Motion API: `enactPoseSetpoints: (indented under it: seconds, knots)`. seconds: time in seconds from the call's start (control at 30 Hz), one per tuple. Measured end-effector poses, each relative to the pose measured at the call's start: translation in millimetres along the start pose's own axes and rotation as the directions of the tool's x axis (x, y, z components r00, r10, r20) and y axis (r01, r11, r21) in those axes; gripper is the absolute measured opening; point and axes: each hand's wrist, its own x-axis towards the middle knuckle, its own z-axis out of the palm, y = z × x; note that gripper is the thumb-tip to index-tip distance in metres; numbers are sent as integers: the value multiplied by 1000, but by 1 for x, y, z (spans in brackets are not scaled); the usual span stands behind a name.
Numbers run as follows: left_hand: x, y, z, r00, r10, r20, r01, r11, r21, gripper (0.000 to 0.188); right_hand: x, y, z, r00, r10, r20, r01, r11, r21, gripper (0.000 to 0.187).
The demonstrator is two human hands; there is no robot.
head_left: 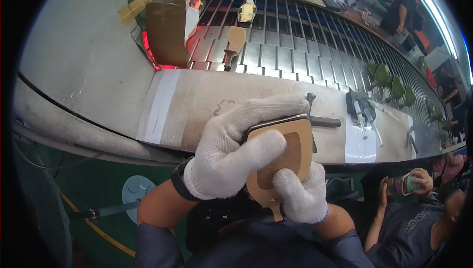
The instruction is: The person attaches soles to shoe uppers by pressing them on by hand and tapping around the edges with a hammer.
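A shoe piece with a tan sole (304,137) is turned up in front of my body. It has a darker brown patch in its middle and a dark, shiny edge along the far side. My left hand (236,145), in a white knit glove, wraps round its far left side, with the thumb pressed on the brown patch. From the right, my gloved right hand (303,196) grips the near end, its thumb lying on the sole. Fingers beneath the piece are hidden. Just beyond it, a hammer-like tool with a dark handle (325,121) lies on the bench.
The pale bench (207,88) borders a metal slat conveyor (295,61). On the conveyor are a tan sole piece (235,41), a yellow-topped shoe (247,11) and several green shoe-shaped pieces (382,74). White-handled tools (364,113) lie at right. Cardboard (166,34) stands left; a person holds a phone (408,184).
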Motion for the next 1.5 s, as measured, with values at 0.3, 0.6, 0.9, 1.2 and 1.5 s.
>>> enactPoseSetpoints:
  seconds: [0.3, 0.6, 0.9, 1.2, 1.5]
  knots:
    - [3, -8, -2, 986, 134, 102, -133, 991, -17, 73, 2, -1, 2, 991, -51, -120, 64, 992, 105, 34]
    - [-2, 13, -4, 999, 18, 37, -19, 1000, 21, 55, -1, 1, 9, 987, -110, -121, 115, 993, 32, 22]
    - [7, 57, 9, 992, -6, -126, 59, 903, 425, 7, 0, -11, 2, 985, -93, 142, 114, 983, -144, 18]
    - [53, -21, -19, 985, 167, 40, -151, 955, -255, 66, 35, -7, -27, 998, 3, -55, 10, 973, 232, 43]
    - [70, -34, -21, 971, 225, 79, -200, 949, -244, 55, 47, -6, -34, 979, -98, -177, 119, 986, 115, 48]
